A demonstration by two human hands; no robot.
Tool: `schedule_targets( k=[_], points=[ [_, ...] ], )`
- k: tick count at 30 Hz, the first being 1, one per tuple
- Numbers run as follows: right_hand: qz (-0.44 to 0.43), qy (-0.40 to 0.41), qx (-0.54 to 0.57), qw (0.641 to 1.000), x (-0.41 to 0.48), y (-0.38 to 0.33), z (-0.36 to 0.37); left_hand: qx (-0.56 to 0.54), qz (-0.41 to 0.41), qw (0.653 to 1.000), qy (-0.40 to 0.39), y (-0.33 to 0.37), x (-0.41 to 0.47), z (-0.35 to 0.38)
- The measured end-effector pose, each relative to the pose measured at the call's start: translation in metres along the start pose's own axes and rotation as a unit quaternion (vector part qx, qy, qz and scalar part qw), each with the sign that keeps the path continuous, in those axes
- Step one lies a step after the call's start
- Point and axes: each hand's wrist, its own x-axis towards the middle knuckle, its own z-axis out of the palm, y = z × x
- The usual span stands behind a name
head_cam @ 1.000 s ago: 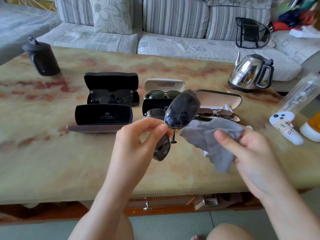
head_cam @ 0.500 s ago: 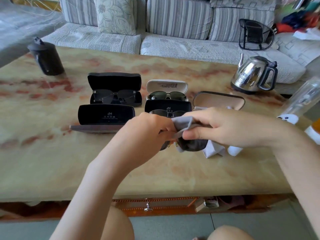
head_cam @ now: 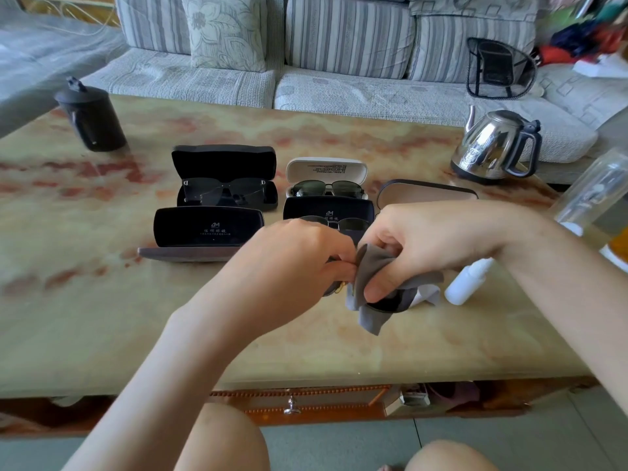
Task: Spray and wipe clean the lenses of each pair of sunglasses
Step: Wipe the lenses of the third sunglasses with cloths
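My left hand (head_cam: 299, 266) grips a pair of dark sunglasses (head_cam: 385, 304) above the table, and most of the frame is hidden behind my fingers. My right hand (head_cam: 424, 246) pinches a grey cloth (head_cam: 368, 317) around one dark lens. A white spray bottle (head_cam: 467, 282) lies on the table just right of my hands. Other sunglasses rest in open cases: a black pair (head_cam: 222, 192) at back left, a green-tinted pair (head_cam: 326, 188) in a white case, and another pair (head_cam: 350, 224) partly hidden behind my hands.
An open black case (head_cam: 207, 227) stands left of my hands and a tan case (head_cam: 428, 193) behind my right hand. A steel kettle (head_cam: 496, 146) sits at back right, a black jug (head_cam: 90, 119) at back left, a clear bottle (head_cam: 591, 195) at the right edge. The marble table (head_cam: 102, 317) fronts a sofa.
My right hand brought the cloth from the right onto the lens and now pinches it there. The sunglasses have dropped lower, and my left hand has closed in over the frame.
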Motion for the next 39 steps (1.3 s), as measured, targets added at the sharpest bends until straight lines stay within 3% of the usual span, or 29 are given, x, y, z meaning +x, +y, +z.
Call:
schedule_targets(
  k=[12,18,23,32,39],
  points=[
    [0.004,0.031,0.025,0.999,-0.022,0.017,-0.005,-0.091,0.004,0.996,0.023,-0.015,-0.007,0.000],
    [-0.016,0.047,0.006,0.999,-0.004,0.011,0.004,-0.039,0.032,0.998,0.034,-0.009,-0.004,0.005],
    [-0.041,0.071,0.057,0.995,0.004,0.002,0.011,-0.016,0.054,0.997,0.043,-0.010,-0.002,0.008],
    [-0.065,0.083,0.170,0.980,-0.004,0.013,0.010,-0.087,0.033,0.993,0.070,-0.015,-0.003,0.000],
    [-0.079,0.110,0.193,0.972,-0.012,0.037,0.009,-0.156,0.008,0.986,0.064,-0.018,-0.006,-0.009]
  ],
)
